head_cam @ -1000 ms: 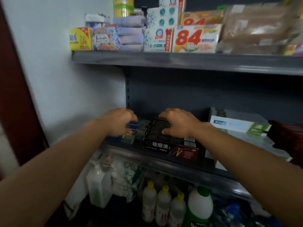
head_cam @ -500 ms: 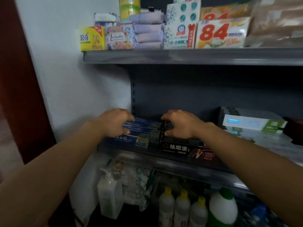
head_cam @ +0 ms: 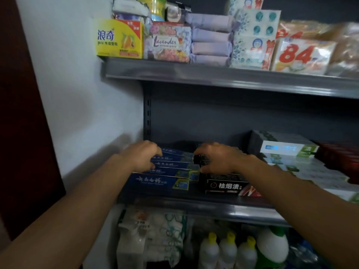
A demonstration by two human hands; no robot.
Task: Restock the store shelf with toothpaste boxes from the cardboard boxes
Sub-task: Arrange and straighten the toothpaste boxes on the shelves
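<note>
Several blue toothpaste boxes (head_cam: 161,182) lie in a stepped row at the left end of the grey middle shelf (head_cam: 194,205), long sides facing front. My left hand (head_cam: 142,158) lies on their left part, fingers curled over the upper boxes. Right beside them sits a stack of black toothpaste boxes (head_cam: 225,186). My right hand (head_cam: 217,158) grips the stack's top boxes at their left end, fingers and thumb curled around them. No cardboard box is in view.
White-and-green toothpaste boxes (head_cam: 287,148) and dark red packs (head_cam: 338,156) fill the shelf to the right. The upper shelf (head_cam: 213,76) carries soap and tissue packs. Yellow-capped bottles (head_cam: 227,253) and bagged goods stand below. A white wall (head_cam: 77,94) closes the left side.
The blue boxes went from a bunched pile with ends facing out to a row lying lengthwise along the shelf. Both hands stayed on their stacks.
</note>
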